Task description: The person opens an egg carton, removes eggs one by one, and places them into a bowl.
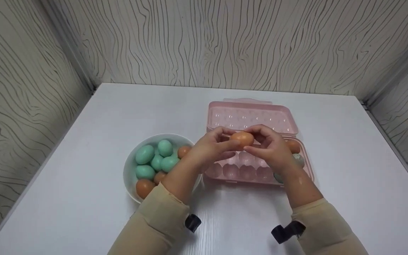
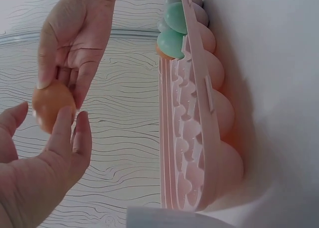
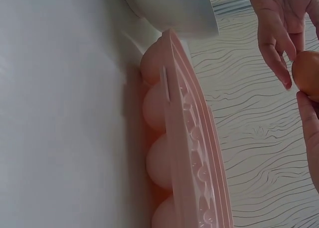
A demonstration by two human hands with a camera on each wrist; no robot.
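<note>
Head view: we see a brown egg (image 1: 243,138) held above an open pink carton (image 1: 247,172), whose lid (image 1: 250,115) is folded back on the far side. The right hand (image 1: 272,147) pinches the egg's right end between thumb and fingers; the left hand (image 1: 207,147) touches its left end, fingers apart. Eggs occupy the carton's right end, while the visible cells further left are bare. At left, the white bowl (image 1: 129,170) contains many green and brown eggs; we therefore judge the work nearer its start than its end.

Left wrist view: we note one left finger against the egg, another digit standing clear, and green eggs in the carton's right end.

Right wrist view: the egg is cropped; we cannot tell the right hand's grip here.
</note>
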